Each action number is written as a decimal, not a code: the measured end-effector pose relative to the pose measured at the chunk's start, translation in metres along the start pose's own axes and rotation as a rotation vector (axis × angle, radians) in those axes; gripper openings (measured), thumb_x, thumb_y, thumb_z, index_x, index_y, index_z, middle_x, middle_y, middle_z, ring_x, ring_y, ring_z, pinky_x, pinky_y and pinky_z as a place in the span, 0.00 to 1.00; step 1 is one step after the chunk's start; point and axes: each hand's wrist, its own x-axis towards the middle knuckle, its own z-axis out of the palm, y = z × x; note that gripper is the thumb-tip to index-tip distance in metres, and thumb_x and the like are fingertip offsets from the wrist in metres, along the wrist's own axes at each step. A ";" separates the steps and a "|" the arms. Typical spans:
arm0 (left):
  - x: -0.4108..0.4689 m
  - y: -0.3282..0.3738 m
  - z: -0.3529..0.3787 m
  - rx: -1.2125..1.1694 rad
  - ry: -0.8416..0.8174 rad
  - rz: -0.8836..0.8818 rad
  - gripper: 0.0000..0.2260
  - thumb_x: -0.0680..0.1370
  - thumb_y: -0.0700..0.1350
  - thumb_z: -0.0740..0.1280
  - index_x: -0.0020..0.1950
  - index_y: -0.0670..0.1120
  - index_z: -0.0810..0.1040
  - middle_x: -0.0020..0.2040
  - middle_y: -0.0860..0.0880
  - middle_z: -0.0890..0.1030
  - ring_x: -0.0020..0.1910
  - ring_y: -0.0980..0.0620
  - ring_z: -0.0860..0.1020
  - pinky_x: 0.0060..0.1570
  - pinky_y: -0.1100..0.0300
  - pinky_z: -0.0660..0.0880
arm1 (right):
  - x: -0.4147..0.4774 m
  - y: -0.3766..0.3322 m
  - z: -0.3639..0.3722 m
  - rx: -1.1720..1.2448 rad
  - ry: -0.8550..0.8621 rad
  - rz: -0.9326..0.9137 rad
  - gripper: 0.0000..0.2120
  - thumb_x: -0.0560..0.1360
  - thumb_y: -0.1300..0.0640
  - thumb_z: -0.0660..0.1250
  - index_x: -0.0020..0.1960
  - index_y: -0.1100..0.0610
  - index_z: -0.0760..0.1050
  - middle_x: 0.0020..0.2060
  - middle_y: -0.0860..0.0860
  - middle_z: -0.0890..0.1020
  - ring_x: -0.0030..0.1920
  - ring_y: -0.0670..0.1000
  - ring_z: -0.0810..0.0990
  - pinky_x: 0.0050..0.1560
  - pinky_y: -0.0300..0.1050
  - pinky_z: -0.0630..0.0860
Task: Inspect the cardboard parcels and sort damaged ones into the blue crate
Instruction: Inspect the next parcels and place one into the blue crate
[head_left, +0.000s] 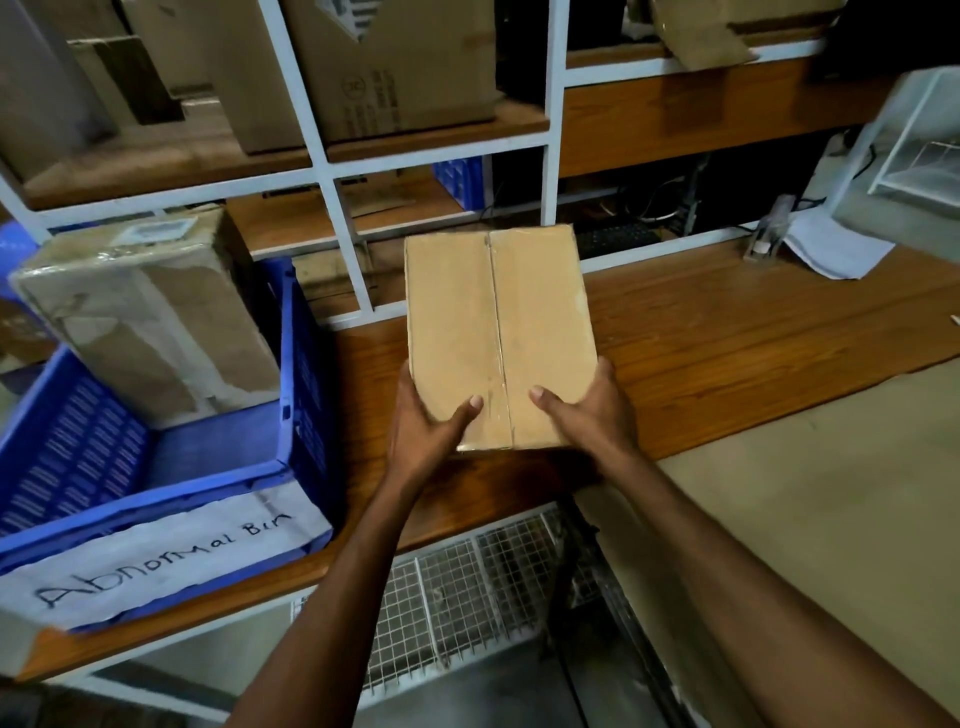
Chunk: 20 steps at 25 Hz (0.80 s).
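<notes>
A flat brown cardboard parcel (498, 332) with a taped seam down its middle is held above the wooden table. My left hand (423, 426) grips its near left corner, thumb on top. My right hand (587, 410) grips the near right corner, thumb lying on the top face. To the left stands the blue crate (218, 457) with a paper label reading "Abnormal Bin". Inside the crate sits a torn, tape-wrapped parcel (150, 317), tilted against the far wall.
A white-framed shelf rack (332, 171) with wooden boards stands behind the table and carries large cardboard boxes (384, 67). Loose papers (831, 249) lie at the back right. A tan surface (831, 493) fills the right foreground. Wire mesh (467, 587) sits below the table edge.
</notes>
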 end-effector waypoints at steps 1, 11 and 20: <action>0.000 0.002 0.002 0.009 0.018 0.002 0.41 0.74 0.58 0.78 0.80 0.56 0.57 0.72 0.56 0.71 0.67 0.55 0.72 0.65 0.51 0.76 | 0.002 0.001 0.001 -0.014 0.025 0.002 0.39 0.70 0.39 0.78 0.72 0.52 0.64 0.60 0.49 0.78 0.59 0.53 0.78 0.56 0.54 0.79; 0.006 -0.003 -0.007 0.281 -0.155 0.084 0.66 0.66 0.64 0.81 0.84 0.52 0.34 0.85 0.49 0.43 0.81 0.47 0.55 0.71 0.56 0.57 | 0.004 0.011 -0.003 -0.066 -0.185 -0.116 0.67 0.60 0.47 0.86 0.81 0.49 0.41 0.76 0.53 0.64 0.74 0.56 0.66 0.72 0.62 0.70; 0.000 -0.030 -0.032 -0.082 -0.326 -0.041 0.49 0.77 0.54 0.76 0.85 0.56 0.42 0.84 0.55 0.54 0.78 0.57 0.62 0.74 0.57 0.68 | 0.008 0.025 -0.034 0.093 -0.286 -0.165 0.36 0.76 0.53 0.75 0.79 0.51 0.63 0.66 0.47 0.77 0.65 0.49 0.75 0.64 0.50 0.76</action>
